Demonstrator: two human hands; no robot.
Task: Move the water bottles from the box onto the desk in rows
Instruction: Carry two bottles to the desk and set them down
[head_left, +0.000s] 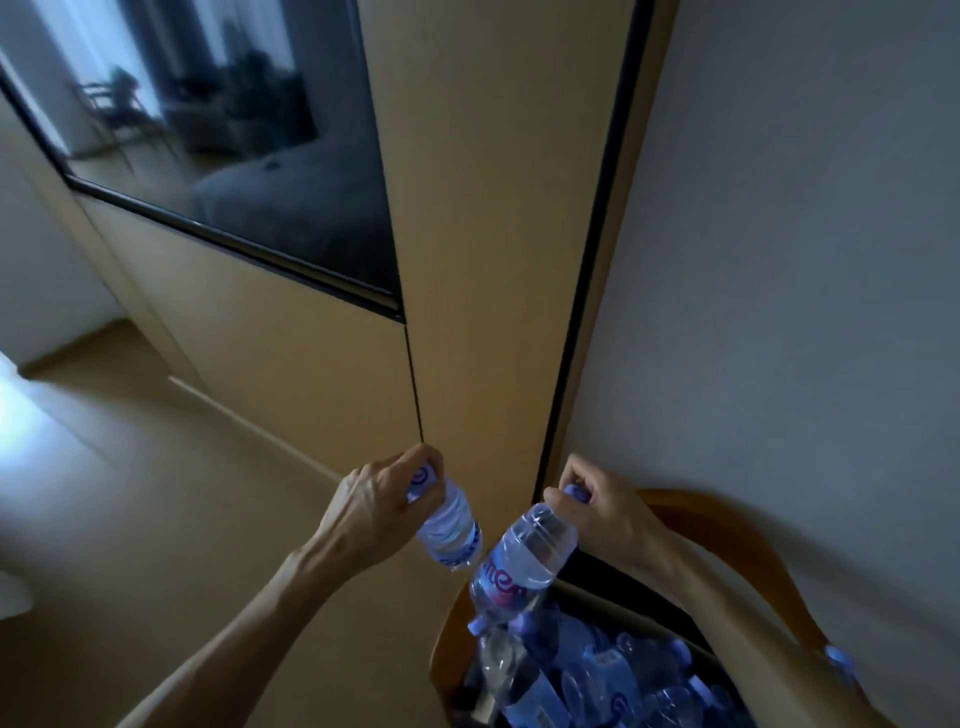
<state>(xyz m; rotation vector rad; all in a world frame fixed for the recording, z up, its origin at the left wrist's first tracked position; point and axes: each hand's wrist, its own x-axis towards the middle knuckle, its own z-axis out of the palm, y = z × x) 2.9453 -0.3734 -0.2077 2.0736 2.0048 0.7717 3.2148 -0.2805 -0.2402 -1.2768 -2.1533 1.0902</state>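
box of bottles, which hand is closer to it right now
Right. The right hand holds a bottle just above the box; the left hand holds another bottle further off to the left, over the desk.

Counts: 2 hands in view, left hand (374, 512) and right hand (605, 512), 1 bottle each, so 2 water bottles lifted: left bottle (449, 530), right bottle (522, 564). Box (587, 587): 1, sitting on 1 wooden chair (727, 525). Loose bottles in the box (597, 675): a jumbled pile, blurred and overlapping, roughly a dozen purple caps visible, exact number can't be read. 1 more purple cap (839, 662) shows by the right forearm. 1 dark wall screen (218, 130).
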